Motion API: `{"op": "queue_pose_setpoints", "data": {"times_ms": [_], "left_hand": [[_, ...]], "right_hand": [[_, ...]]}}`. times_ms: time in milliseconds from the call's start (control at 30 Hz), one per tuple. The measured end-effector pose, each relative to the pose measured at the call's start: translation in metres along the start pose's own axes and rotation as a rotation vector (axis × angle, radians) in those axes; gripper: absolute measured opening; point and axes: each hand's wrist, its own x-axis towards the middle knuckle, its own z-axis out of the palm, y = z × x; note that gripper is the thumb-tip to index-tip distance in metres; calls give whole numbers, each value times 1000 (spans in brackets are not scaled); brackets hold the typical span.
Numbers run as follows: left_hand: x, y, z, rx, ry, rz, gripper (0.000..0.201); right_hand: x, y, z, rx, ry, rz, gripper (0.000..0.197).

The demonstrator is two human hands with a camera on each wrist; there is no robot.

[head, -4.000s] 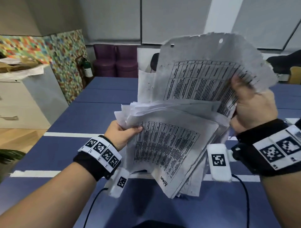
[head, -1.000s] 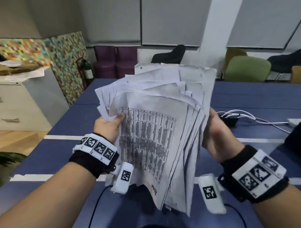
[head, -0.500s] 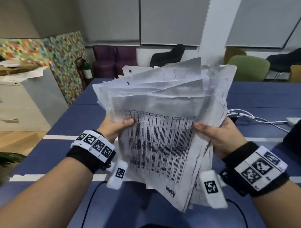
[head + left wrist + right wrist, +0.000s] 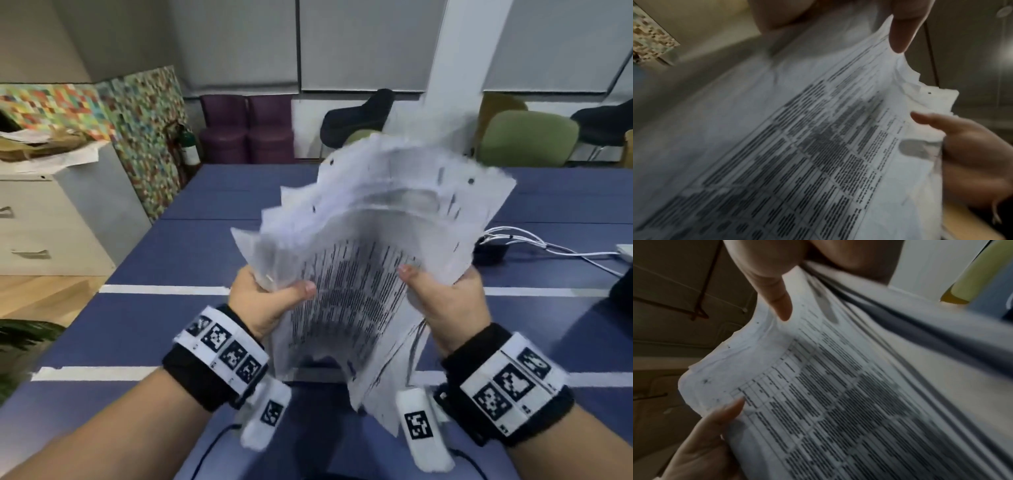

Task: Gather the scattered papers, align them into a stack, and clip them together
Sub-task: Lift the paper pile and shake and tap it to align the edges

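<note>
A thick, uneven bundle of printed papers (image 4: 370, 274) is held upright in the air above the blue table (image 4: 171, 325), its sheets fanned and blurred. My left hand (image 4: 270, 301) grips the bundle's left edge, thumb across the front sheet. My right hand (image 4: 442, 298) grips the right edge, thumb on the printed table. In the left wrist view the papers (image 4: 797, 146) fill the frame under my left thumb, with the right hand (image 4: 966, 159) opposite. The right wrist view shows the stacked sheet edges (image 4: 859, 386) and the left hand (image 4: 709, 434). No clip is visible.
White cables (image 4: 534, 243) and a dark object lie on the table at the right. A grey drawer cabinet (image 4: 51, 222) stands to the left. Purple stools (image 4: 246, 130) and green and black chairs (image 4: 527, 137) stand beyond the table's far edge.
Over four seconds the right hand brought its raised sheets down onto the bundle and shifted to the right edge. Since half a second ago the bundle has tilted and fanned, blurred by motion.
</note>
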Motion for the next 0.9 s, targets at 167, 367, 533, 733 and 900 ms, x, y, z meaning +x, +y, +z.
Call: {"op": "queue_pose_setpoints", "data": {"times_ms": [167,367,533,733,900], "left_hand": [[-10,-17,9,106,158,-8,18],[-5,18,-22,-105,-19,202,52],[12,8,-27,22,-273,19,93],[13,25,16,155,82,73,21],[6,34,18,-80,36,217,57]], "right_hand": [[-6,10,0,-66,48,35,20],[0,-28,-31,91,-291,-164,48],[8,-2,-31,0,-288,-3,47],[5,-13,6,84,4,-36,21],[-9,-35,4,48,-30,-223,49]]}}
